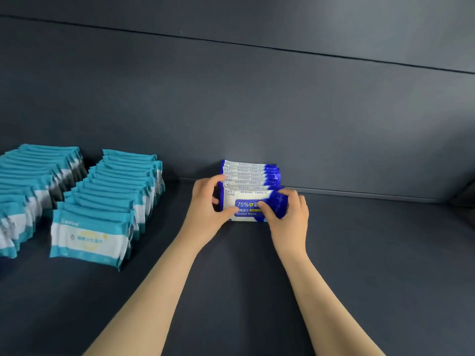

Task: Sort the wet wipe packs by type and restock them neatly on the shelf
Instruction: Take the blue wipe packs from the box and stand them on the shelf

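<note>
Restocking looks well along, judging by the layout. Both hands grasp the front blue pack, an alcohol-wipe pack standing upright between them. Left hand is curled round its left end with the thumb across the face. Right hand pinches the right end, fingers over the blue edge. The pack sits at the near end of a short blue row that runs from the hands back to the rear wall. Can't tell if it is pressed flush against the pack behind.

Well left of the left hand stand two long teal rows, the nearer teal row and the outer teal row. Both are upright and kept apart from the blue, so types are sorted. Teal looks largely done. Blue is only a handful of packs, with bare shelf under the forearms for the row to grow into. The supply of loose packs is out of view, so how many remain can't be told.
</note>
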Motion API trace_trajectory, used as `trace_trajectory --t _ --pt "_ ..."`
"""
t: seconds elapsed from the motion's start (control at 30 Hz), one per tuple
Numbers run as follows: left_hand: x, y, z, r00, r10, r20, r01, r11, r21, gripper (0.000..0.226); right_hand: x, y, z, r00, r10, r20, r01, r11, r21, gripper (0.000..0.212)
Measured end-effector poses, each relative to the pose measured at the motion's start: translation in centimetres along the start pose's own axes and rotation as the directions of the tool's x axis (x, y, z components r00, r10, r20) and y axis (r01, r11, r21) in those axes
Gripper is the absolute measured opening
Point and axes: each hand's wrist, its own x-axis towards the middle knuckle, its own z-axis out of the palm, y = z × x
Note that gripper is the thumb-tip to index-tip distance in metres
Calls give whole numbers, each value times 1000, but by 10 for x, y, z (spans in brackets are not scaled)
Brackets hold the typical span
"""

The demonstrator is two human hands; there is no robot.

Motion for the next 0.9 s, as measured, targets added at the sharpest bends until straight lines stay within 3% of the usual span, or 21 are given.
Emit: trace_trajectory --t 0.2,0.43,0.57,0.7,0.9 --pt "1 0 4 999 -5 -32 5 1000 -11 70 3 2 0 995 91 49 -98 983 157 46" --pt "-3 4 3 999 -34 -12 34 999 -33 67 4 -1 -2 993 93 77 -104 982 157 47" --pt "-9 15 -10 991 -130 -19 127 986 -112 63 -2 -13 -21 990 125 58 -135 966 222 37" --pt "-24 34 -32 993 -96 -73 80 977 -196 55 -22 -37 -50 973 213 90 -232 903 362 28" --pt "-90 67 -64 987 -24 161 101 868 -486 45 -109 -83 -96 939 342 -39 -281 825 490 32"
